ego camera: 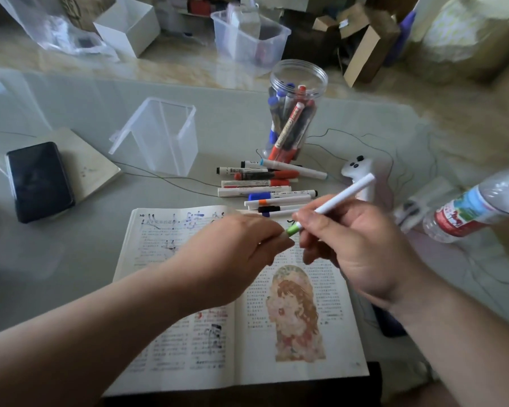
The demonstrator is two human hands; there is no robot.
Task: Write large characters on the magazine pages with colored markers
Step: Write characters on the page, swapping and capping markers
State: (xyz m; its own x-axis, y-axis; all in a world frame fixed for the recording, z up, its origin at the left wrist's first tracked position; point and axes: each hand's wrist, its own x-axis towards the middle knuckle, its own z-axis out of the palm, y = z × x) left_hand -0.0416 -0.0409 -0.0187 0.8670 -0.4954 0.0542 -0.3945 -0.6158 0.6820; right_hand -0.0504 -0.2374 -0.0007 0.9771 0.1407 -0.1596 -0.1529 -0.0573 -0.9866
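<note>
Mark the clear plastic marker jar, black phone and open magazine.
Clear plastic marker jar [323, 79]: head view, rim.
Black phone [40, 182]: head view, screen.
Open magazine [335, 342]: head view, right page.

magazine [291, 333]: matt printed paper | marker [343, 196]: smooth white plastic barrel, green end | jar [296, 92]: clear glossy plastic | box [162, 133]: clear plastic | phone [39, 180]: glossy black | worktop [100, 236]: smooth, slight sheen | bottle [476, 207]: clear plastic, glossy label

The left hand [232, 254] hides one end of the marker [340, 197], maybe capped.
</note>
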